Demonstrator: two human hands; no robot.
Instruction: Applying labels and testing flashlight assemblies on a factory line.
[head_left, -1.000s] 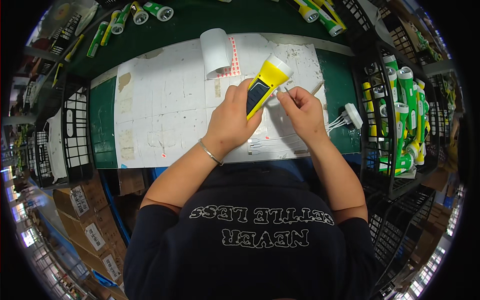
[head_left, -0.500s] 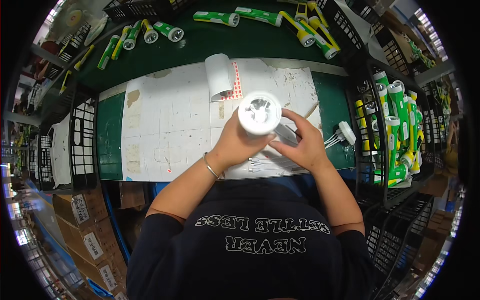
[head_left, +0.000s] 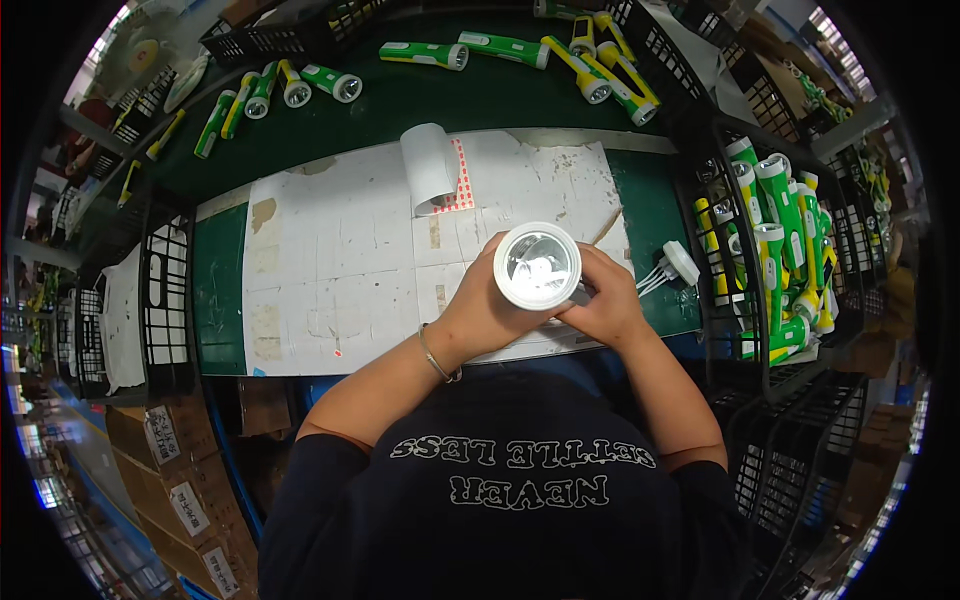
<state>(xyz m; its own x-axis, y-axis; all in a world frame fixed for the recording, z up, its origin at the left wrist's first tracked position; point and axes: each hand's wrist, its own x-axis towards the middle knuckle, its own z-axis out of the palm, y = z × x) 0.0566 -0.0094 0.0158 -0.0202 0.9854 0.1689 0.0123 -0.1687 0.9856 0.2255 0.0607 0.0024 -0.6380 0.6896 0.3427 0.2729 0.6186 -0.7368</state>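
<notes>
A flashlight [head_left: 538, 267] with a white rim and a shiny reflector is gripped by my left hand [head_left: 483, 312]. Its front faces up, and its body is hidden below. My right hand [head_left: 607, 300] is closed against the flashlight's right side; what its curled fingers hold, if anything, is hidden. To the right lies a round white piece [head_left: 682, 263] with several thin white cables running from it. Beyond my hands a curled white sheet [head_left: 427, 168] rests beside a strip of red-marked stickers [head_left: 461, 186] on the white board [head_left: 340, 235].
Green, yellow and white flashlights [head_left: 424, 55] lie scattered along the dark green far surface. At the right, a black crate [head_left: 765, 340] is full of similar flashlights. Another black crate [head_left: 165, 290] stands at the left. Cardboard boxes [head_left: 165, 470] are stacked at the lower left.
The flashlight has shifted slightly right and nearer me, and its reflector now shows more plainly. My right hand has closed in against it. The whole view has shifted a little.
</notes>
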